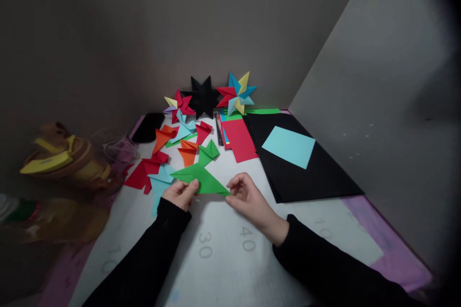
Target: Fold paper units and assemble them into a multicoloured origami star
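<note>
A green folded paper piece (205,180) with long pointed ends is held up just above the white mat. My left hand (181,194) pinches its lower left side between thumb and fingers. My right hand (248,196) has thumb and fingertips closed at its right point, the other fingers curled. Right behind it lies a smaller green folded piece (209,152). Light blue folded pieces (161,180) lie beside my left hand, with red pieces (142,172) further left. Orange pieces (188,152) are spread behind them.
Paper stars, one black (202,97) and one multicoloured (237,93), lean at the back wall. Red paper sheets (240,140) lie near black sheets (306,177), which carry a light blue sheet (289,147). A dark phone-like object (147,127) and a clay-coloured pot (68,163) are left.
</note>
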The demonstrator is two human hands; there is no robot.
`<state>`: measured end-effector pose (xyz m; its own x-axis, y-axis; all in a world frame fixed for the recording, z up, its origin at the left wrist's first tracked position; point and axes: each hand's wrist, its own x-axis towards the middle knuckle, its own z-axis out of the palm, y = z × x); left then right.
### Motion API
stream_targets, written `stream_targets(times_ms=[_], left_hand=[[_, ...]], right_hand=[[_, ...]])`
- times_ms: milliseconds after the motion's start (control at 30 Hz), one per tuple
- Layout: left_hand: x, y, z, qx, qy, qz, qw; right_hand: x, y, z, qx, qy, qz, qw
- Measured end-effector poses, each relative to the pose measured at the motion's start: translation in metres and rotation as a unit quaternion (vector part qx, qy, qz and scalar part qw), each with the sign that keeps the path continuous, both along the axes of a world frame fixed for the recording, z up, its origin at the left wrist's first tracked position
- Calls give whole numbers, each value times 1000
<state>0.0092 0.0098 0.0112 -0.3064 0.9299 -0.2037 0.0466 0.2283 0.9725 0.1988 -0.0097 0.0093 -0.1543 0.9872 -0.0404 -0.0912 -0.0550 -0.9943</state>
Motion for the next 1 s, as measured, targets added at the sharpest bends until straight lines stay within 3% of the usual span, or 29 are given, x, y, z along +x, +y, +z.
stream_targets(times_ms=[200, 300, 433, 567, 800, 1000], left_hand=[[19, -13, -5, -34, -85, -83, 992], [20, -12, -6, -29, -145, -64, 987], [11, -6, -2, 39, -193, -6, 980], [4, -3, -3, 109, -122, -7, 987], [1, 0, -17, 121, -82, -24, 989], [2, -3, -21, 130, -37, -79, 988]], right_hand=[[-4, -1, -7, 44, -24, 17, 999], [1, 2, -7, 47, -34, -3, 998], [6, 7, -4, 55, -60, 12, 997], [7, 7, -2, 70, -68, 20, 995], [13, 8, 0, 99, -102, -20, 990], [14, 11, -9, 2, -51, -18, 999]])
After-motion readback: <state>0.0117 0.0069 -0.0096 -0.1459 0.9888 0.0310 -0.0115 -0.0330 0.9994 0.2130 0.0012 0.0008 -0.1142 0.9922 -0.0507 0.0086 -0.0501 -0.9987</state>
